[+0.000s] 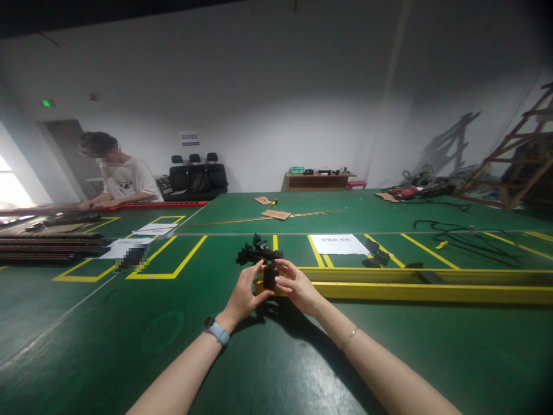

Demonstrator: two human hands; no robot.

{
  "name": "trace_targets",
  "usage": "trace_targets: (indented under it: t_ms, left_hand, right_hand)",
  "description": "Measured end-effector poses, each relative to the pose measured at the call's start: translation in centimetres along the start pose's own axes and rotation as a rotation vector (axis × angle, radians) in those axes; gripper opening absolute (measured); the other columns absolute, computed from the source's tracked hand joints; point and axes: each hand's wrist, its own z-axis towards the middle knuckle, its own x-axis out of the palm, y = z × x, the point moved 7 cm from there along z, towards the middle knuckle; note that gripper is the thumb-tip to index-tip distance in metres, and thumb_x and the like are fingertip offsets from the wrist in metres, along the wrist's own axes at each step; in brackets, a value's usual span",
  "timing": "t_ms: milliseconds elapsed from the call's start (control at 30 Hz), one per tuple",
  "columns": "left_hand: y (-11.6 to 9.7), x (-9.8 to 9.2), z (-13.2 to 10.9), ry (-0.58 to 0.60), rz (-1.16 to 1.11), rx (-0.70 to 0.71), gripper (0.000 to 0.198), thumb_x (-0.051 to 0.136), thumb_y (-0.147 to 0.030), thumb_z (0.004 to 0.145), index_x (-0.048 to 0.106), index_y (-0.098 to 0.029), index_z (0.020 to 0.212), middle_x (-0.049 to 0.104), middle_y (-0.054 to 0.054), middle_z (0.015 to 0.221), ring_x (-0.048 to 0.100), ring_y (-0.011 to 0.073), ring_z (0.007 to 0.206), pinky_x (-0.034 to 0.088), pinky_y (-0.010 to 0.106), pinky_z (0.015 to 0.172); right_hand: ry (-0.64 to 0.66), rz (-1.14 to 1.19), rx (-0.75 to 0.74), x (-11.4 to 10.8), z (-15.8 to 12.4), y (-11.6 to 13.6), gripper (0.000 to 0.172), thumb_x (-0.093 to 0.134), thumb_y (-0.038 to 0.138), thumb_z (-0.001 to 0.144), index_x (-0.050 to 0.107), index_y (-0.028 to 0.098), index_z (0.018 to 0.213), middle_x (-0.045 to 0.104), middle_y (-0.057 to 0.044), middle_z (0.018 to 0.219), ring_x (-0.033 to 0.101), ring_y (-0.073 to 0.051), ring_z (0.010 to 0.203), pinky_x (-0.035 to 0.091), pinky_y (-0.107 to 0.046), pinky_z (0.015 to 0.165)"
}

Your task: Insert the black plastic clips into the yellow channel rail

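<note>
A small black blocky part (270, 278) is pinched by the fingertips of 2 hands – left hand (242, 295) and right hand (299, 289) – at the left end of a long yellow rail (410, 293). If pressure is uneven, it could be dropped or knocked against the jumbled black components (258, 252) just behind. Its long axis looks upright; its facing cannot be told. The rail is laid left to right.

A pale wall (276, 98) rises behind black seats (197, 177) and a desk (317, 183)
</note>
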Motion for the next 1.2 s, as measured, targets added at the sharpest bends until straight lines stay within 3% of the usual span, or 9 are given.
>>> trace_targets:
  t_ms: [233, 433, 500, 633, 733, 833, 967, 1200]
  left_hand:
    - [0.1, -0.6, 0.2, -0.06, -0.069, -0.03, 0.05, 0.064, -0.045, 0.078, 0.053, -0.023, 0.121, 0.058, 0.01, 0.123, 0.051, 0.0275, 0.118, 0.038, 0.042, 0.102]
    - [1.9, -1.0, 0.2, -0.21, -0.253, -0.157, 0.053, 0.069, -0.039, 0.074, 0.046, -0.021, 0.119, 0.053, 0.011, 0.122, 0.056, 0.0249, 0.111, 0.044, 0.04, 0.096]
    - [3.4, -1.3, 0.1, -0.275, -0.389, -0.234, 0.057, 0.07, -0.037, 0.074, 0.041, -0.022, 0.121, 0.052, 0.011, 0.125, 0.058, 0.0234, 0.109, 0.044, 0.04, 0.096]
    - [7.1, -2.0, 0.0, -0.37, -0.557, -0.396, 0.063, 0.076, -0.037, 0.066, 0.038, -0.023, 0.115, 0.057, 0.009, 0.114, 0.062, 0.0209, 0.102, 0.045, 0.038, 0.094]
    - [9.0, -2.0, -0.2, -0.334, -0.619, -0.491, 0.058, 0.072, -0.042, 0.069, 0.04, -0.022, 0.112, 0.06, 0.007, 0.108, 0.062, 0.02, 0.103, 0.046, 0.035, 0.09]
    - [9.8, -1.3, -0.7, -0.268, -0.684, -0.577, 0.05, 0.065, -0.047, 0.074, 0.044, -0.021, 0.112, 0.062, 0.007, 0.106, 0.063, 0.0186, 0.097, 0.049, 0.031, 0.079]
    - [9.6, -0.6, -0.9, -0.198, -0.741, -0.618, 0.046, 0.066, -0.046, 0.072, 0.05, -0.021, 0.108, 0.065, 0.005, 0.102, 0.064, 0.0168, 0.088, 0.048, 0.026, 0.069]
    - [8.9, -0.3, -0.9, -0.151, -0.79, -0.632, 0.041, 0.067, -0.042, 0.072, 0.055, -0.018, 0.103, 0.068, 0.006, 0.091, 0.066, 0.0176, 0.077, 0.05, 0.028, 0.064]
  right_hand:
    - [0.07, -0.086, -0.051, 1.0, -0.1, -0.1, 0.049, 0.078, 0.032, 0.066, 0.058, 0.029, 0.111, 0.061, -0.004, 0.116, 0.056, -0.022, 0.11, 0.046, -0.039, 0.092]
    - [0.078, -0.272, -0.144, 0.6, 0.5, 0.3, 0.046, 0.072, 0.032, 0.073, 0.055, 0.026, 0.114, 0.061, -0.005, 0.118, 0.056, -0.022, 0.112, 0.041, -0.042, 0.101]
    - [0.023, -0.38, -0.206, -0.5, 0.8, 1.2, 0.039, 0.068, 0.031, 0.076, 0.055, 0.025, 0.112, 0.059, -0.006, 0.117, 0.057, -0.022, 0.11, 0.043, -0.042, 0.098]
    - [-0.228, -0.801, -0.463, -3.7, 0.4, 5.1, 0.028, 0.055, 0.022, 0.078, 0.058, 0.023, 0.106, 0.058, -0.006, 0.11, 0.056, -0.021, 0.105, 0.045, -0.042, 0.095]
    - [-0.355, -1.039, -0.584, -5.2, -0.3, 6.7, 0.03, 0.047, 0.015, 0.078, 0.058, 0.023, 0.105, 0.056, -0.007, 0.106, 0.055, -0.022, 0.099, 0.047, -0.043, 0.092]
    - [-0.343, -1.155, -0.572, -5.5, -0.4, 6.2, 0.031, 0.043, 0.014, 0.08, 0.056, 0.023, 0.108, 0.054, -0.008, 0.106, 0.056, -0.022, 0.095, 0.049, -0.042, 0.088]
    - [-0.303, -1.278, -0.528, -5.0, -0.4, 5.0, 0.031, 0.044, 0.015, 0.081, 0.053, 0.023, 0.11, 0.052, -0.009, 0.113, 0.057, -0.022, 0.094, 0.049, -0.041, 0.086]
    - [-0.343, -1.373, -0.521, -4.6, -0.7, 5.3, 0.027, 0.042, 0.017, 0.084, 0.052, 0.023, 0.108, 0.052, -0.009, 0.112, 0.058, -0.021, 0.086, 0.049, -0.037, 0.081]
